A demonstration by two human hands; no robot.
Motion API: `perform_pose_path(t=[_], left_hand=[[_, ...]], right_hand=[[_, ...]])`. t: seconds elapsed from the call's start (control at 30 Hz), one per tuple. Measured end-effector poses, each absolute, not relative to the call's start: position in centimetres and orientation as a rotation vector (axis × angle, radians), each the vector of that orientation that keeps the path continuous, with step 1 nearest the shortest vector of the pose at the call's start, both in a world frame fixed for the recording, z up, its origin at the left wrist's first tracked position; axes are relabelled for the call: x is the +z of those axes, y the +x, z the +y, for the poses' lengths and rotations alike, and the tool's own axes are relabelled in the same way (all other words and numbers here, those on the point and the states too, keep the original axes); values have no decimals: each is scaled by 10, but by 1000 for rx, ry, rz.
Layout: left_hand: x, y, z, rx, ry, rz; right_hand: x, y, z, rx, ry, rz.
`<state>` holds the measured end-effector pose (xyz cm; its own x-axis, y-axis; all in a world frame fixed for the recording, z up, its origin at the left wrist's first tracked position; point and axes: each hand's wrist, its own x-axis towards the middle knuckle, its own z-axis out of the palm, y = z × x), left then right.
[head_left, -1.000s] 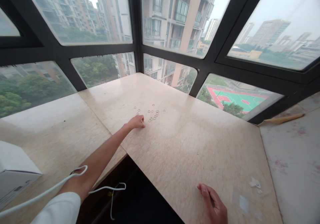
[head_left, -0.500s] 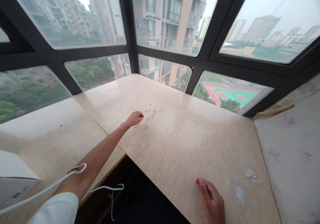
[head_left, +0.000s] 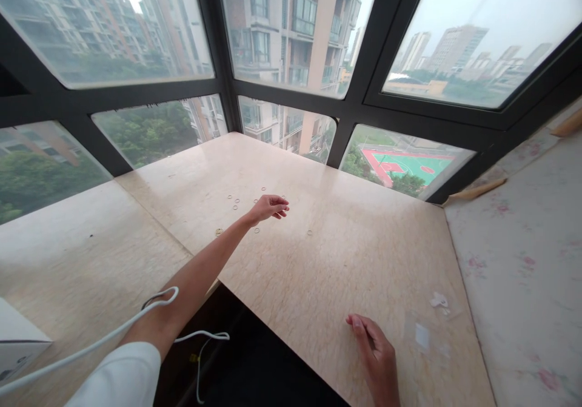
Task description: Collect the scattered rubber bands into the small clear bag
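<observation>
Small thin rings lie scattered on the stone-patterned countertop (head_left: 318, 279). My left hand (head_left: 271, 205) reaches over the middle of them, palm down, its fingers stretched out and slightly apart. It hides part of the counter and perhaps some rings. To its left are a few rings (head_left: 237, 201) and a small overlapping group (head_left: 219, 232). One ring (head_left: 257, 230) lies on the near side, and a single ring (head_left: 310, 232) sits off to the right. My right hand (head_left: 375, 352) rests near the front edge, thumb against curled fingers; whether anything is inside cannot be seen.
A clear plastic bag with a white label (head_left: 422, 336) and a small white piece (head_left: 439, 300) lie at the right. A white cable (head_left: 136, 317) crosses my left forearm. A white box (head_left: 20, 334) stands at left. Dark-framed windows (head_left: 291, 94) border the counter.
My left hand has moved right across the rings, and its pinched fingers have spread. The rings' layout differs, with one now farther right. The view has shifted slightly; my right hand keeps its pose.
</observation>
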<state>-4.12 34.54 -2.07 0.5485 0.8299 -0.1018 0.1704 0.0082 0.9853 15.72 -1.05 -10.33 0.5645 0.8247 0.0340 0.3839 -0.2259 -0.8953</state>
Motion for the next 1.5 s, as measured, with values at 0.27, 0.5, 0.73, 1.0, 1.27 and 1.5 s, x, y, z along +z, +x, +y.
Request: perform_pose_path(t=[0.27,0.5,0.73,1.0,1.27,1.5], left_hand=[[-30,-37,343,534,1692,1049],[-38,-54,366,499,2092,1332],[-55,-91,390,56,2525,1501],[-69,-55,390,22,2627,1398],[-75,-55,393,60,2576,1369],[-58,-98,403,237,2485,1494]], right_hand=[[-102,156,-10,565,-1829,-1009],[-105,157,-11,556,-1829,-1016],[-107,158,-10,550,-1815,-1026],[-105,158,-9,537,-1823,-1014],[-105,159,-9,550,-1816,-1012],[-103,158,-9,545,-1824,-1020]])
